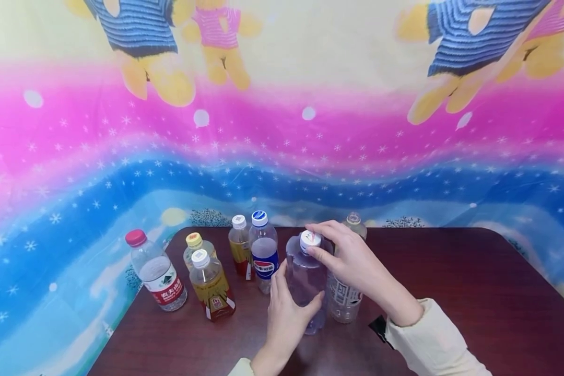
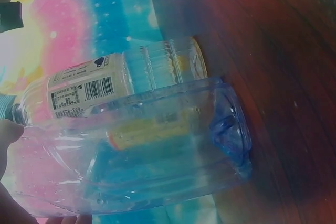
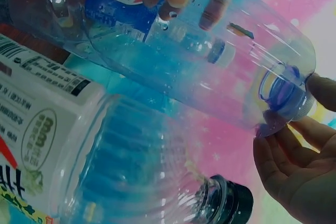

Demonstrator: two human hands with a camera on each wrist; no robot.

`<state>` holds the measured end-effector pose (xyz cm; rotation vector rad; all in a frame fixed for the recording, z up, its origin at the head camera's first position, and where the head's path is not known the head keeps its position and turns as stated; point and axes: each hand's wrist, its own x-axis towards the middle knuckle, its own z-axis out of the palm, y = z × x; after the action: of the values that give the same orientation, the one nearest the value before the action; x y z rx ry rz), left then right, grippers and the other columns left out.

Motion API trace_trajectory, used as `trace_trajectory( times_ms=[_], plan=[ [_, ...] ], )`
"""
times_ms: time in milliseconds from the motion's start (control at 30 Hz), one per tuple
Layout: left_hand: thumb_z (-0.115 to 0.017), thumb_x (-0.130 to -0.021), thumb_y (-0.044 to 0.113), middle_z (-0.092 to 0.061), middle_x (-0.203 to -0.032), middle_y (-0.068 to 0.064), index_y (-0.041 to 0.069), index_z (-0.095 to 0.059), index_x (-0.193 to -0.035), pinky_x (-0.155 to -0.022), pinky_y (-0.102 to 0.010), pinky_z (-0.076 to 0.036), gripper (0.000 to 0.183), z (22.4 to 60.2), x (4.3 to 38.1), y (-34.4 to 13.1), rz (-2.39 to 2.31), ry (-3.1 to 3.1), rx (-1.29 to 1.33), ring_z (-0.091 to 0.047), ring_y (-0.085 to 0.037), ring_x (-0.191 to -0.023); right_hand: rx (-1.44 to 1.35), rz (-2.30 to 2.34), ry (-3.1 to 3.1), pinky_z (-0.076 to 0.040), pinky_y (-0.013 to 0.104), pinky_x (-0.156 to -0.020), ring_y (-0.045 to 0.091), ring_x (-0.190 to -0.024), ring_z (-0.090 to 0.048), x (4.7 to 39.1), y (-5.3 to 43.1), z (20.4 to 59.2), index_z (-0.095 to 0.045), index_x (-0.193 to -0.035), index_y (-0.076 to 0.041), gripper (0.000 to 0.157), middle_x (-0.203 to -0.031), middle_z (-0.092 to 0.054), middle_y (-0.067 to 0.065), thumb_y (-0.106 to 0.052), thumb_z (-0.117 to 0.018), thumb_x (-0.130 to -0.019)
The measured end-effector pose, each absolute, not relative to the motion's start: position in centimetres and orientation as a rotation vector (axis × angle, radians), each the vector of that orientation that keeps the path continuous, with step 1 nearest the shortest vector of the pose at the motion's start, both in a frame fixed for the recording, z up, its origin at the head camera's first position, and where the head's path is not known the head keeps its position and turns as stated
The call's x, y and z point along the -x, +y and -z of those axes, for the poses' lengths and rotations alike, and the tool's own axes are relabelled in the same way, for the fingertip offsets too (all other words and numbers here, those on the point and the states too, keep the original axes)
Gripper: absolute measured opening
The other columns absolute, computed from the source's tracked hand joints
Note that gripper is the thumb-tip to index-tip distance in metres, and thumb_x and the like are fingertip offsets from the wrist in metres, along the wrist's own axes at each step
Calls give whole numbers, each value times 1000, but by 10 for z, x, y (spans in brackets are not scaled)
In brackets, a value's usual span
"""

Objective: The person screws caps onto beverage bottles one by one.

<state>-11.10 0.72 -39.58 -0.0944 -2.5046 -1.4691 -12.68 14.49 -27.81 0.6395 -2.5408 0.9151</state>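
Note:
A large clear bluish bottle [image 1: 304, 284] without a label stands upright on the table. My left hand [image 1: 282, 316] holds its body from the near left, the thumb on the right side. At the top, my right hand [image 1: 352, 258] pinches the white cap [image 1: 310, 240] between thumb and fingers. The cap sits on the neck; the right wrist view shows the fingertips around it and the bottle's shoulder. Just behind and to the right, partly covered by my right hand, stands a clear bottle [image 1: 345, 303] with a pale label and a dark cap [image 3: 240, 203].
To the left stand a red-capped water bottle [image 1: 162, 282], a yellow-capped bottle [image 1: 194, 240], a white-capped tea bottle [image 1: 213, 292], another tea bottle [image 1: 239, 253] and a blue-labelled cola bottle [image 1: 265, 261]. The dark wooden table [image 1: 470, 292] meets a patterned cloth [image 1: 310, 141] behind.

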Motion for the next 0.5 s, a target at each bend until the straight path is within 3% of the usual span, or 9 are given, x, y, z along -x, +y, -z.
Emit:
trace_trajectory(
  times_ms=[100,333,500],
  plan=[
    [-78,-75,40,-42,-137,-14,9,-28,-144,-100,-60,-42,91,396,112,8,1464,-2491,101,-46,-33,-127,-624,-924,-2538,-52,47,-91,26,-108,-61,126,150,278,-60,-127,-7,43,-118,-65,9,-18,-69,-87],
    [-79,-75,38,-43,-137,-17,8,-29,-143,-100,-61,-42,90,395,118,11,1415,-2413,94,-46,-36,-128,-470,-974,-2438,-51,43,-82,22,-94,-61,129,174,276,-63,-123,-8,32,-112,-67,9,-16,-62,-92],
    [-78,-76,35,-44,-137,-15,9,-28,-144,-100,-60,-42,89,394,126,12,1428,-2388,101,-47,-34,-128,-298,-953,-2374,-48,43,-82,27,-99,-62,140,204,284,-65,-118,-4,27,-108,-68,14,-14,-59,-94]
  ],
)
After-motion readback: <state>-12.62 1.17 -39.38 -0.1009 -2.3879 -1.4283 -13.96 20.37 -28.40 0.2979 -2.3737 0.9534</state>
